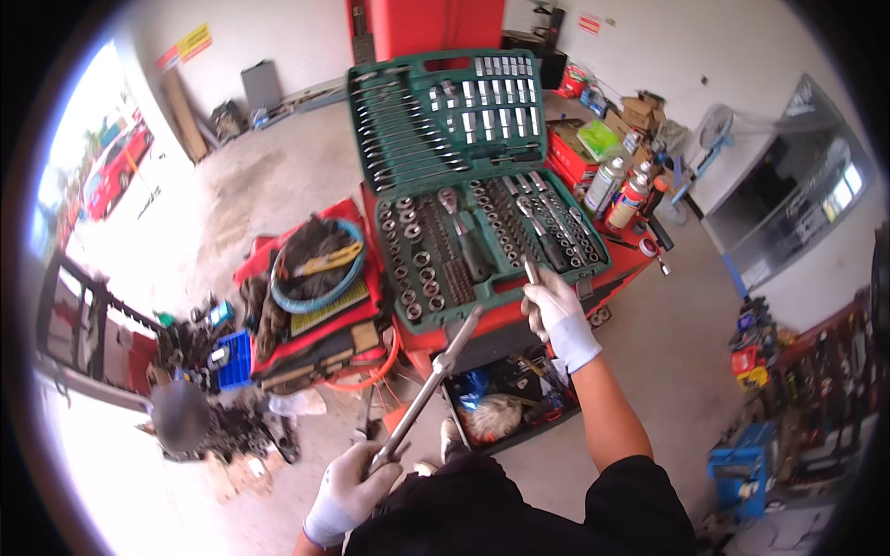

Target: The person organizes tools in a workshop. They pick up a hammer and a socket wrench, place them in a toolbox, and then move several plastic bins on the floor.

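My left hand [348,491], in a white glove, is closed round the near end of a long silver bar tool [419,406]. The bar slants up and away, thickens near its far end, and its narrow tip stands before the front edge of the green tool case [436,323]. My right hand [553,313], also gloved, pinches a short metal rod [530,270] just above the case's front edge; its lower part is hidden by the fingers. The open case holds rows of sockets [426,278], ratchets [461,232] and, in the lid, several wrenches [394,130].
The case lies on a red tool cart [612,283] with an open drawer [519,437] of loose items below. To its right stand spray cans [630,199]. At left, a blue ring-shaped hose [320,304] lies on a red tray; car parts [246,431] cover the floor beyond.
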Demonstrator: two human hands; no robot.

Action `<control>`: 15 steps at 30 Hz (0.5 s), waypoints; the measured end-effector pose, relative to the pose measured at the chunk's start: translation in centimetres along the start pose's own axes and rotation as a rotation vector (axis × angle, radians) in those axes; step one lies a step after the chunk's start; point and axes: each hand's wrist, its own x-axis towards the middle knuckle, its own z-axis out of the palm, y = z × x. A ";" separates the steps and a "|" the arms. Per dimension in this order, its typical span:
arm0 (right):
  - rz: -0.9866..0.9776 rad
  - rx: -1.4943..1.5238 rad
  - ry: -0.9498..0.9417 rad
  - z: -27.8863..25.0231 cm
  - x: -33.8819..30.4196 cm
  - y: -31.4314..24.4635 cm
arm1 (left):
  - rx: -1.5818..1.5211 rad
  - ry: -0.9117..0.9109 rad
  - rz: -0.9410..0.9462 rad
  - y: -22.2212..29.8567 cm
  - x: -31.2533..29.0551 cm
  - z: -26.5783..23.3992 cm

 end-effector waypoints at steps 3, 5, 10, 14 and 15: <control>-0.254 0.086 0.062 -1.3 3.9 -1.8 | 0.028 0.101 -0.086 0.2 1.3 -0.3; -0.186 0.007 0.223 -4.0 5.4 -4.1 | 0.011 0.125 -0.086 1.6 1.8 0.1; -0.136 -0.279 0.363 -10.8 9.8 -5.9 | 0.039 0.150 -0.092 3.1 3.3 0.3; -0.241 -0.153 0.330 -11.9 13.4 -5.6 | -0.085 0.183 -0.139 2.5 3.9 0.3; -0.250 -0.178 0.334 -12.2 14.6 -6.2 | -0.076 0.166 -0.153 2.7 4.2 0.2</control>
